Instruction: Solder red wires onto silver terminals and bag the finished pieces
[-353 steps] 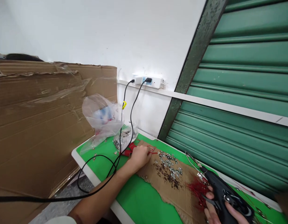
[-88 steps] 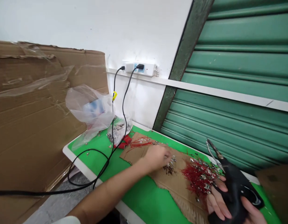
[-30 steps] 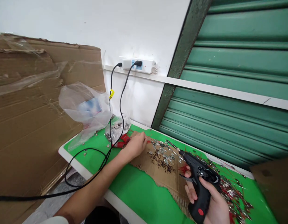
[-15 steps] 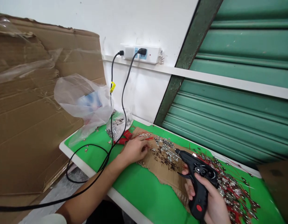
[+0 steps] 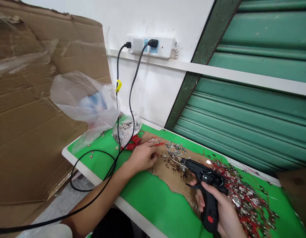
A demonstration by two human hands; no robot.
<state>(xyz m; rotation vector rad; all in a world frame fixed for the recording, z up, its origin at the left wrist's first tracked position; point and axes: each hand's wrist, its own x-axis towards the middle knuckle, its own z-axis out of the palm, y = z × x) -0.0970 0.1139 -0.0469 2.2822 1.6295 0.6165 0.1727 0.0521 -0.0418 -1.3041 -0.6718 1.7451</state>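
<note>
The right hand [image 5: 223, 213], at the near right, is closed tight around the grip of a black pistol-shaped soldering gun [image 5: 204, 173], forefinger at the trigger and the red button at the butt showing below the fist. The gun's long axis runs from the near right to the far left, its thin metal tip low over a torn brown cardboard sheet [image 5: 172, 177] and aimed at the left hand [image 5: 143, 157]. That hand lies palm down on the sheet's far left part, just left of the tip, well apart from the right hand; its fingers [image 5: 154, 154] are drawn together at a thin red wire, though whether they pinch it cannot be told. Small silver metal pieces [image 5: 176, 149] are scattered between the two hands, and a heap of red wires with silver terminals [image 5: 244, 195] lies just right of the gun. The cardboard sheet rests on a green table [image 5: 155, 205]. At the far left of the table sit clear plastic bags [image 5: 85, 102], and black cables [image 5: 130, 99] climb to a white power strip [image 5: 153, 46] on the wall. A green roller shutter [image 5: 254, 115] stands on the far right.
</note>
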